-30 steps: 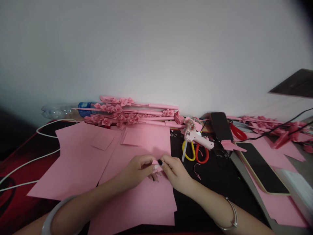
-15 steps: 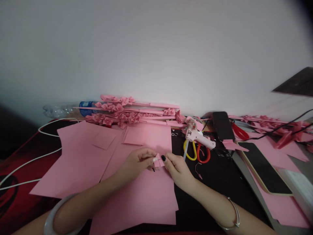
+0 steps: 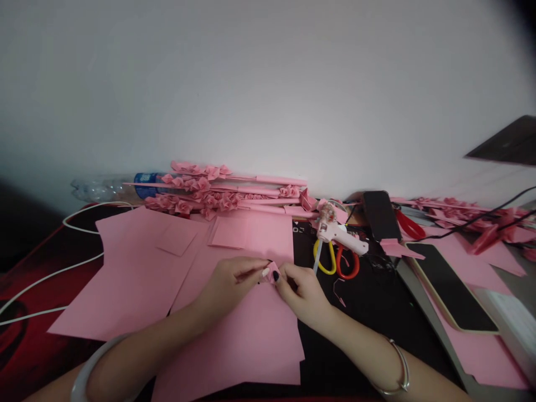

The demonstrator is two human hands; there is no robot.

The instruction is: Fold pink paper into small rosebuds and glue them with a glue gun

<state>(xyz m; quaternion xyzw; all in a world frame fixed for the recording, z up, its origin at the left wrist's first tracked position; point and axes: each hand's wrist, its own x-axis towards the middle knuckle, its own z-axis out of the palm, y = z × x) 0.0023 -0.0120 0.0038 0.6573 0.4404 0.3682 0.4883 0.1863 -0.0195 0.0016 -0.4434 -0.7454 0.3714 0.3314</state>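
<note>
A small folded piece of pink paper (image 3: 271,268) is pinched between my two hands, partly covered by the fingertips. My left hand (image 3: 238,279) grips its left side with thumb and fingers. On its right side, the thumb of my right hand (image 3: 302,287) presses against the fingers. Both hands are above large pink paper sheets (image 3: 247,340) spread on the dark mat. Behind them lies a stack of small pink paper squares (image 3: 229,232). Just right of my right hand are scissors (image 3: 349,262) with yellow and red handles, and a white glue gun (image 3: 341,234).
Pink paper flowers (image 3: 209,195) on rolled stems lie along the wall beside a clear plastic bottle (image 3: 104,190). To the right are a dark phone (image 3: 381,215), a larger phone (image 3: 454,287) and more paper flowers (image 3: 452,206). A white cable (image 3: 42,273) runs at left.
My fingers have closed further over the folded paper, which now looks smaller and more tightly folded. My left fingers have straightened somewhat. The other things stay put.
</note>
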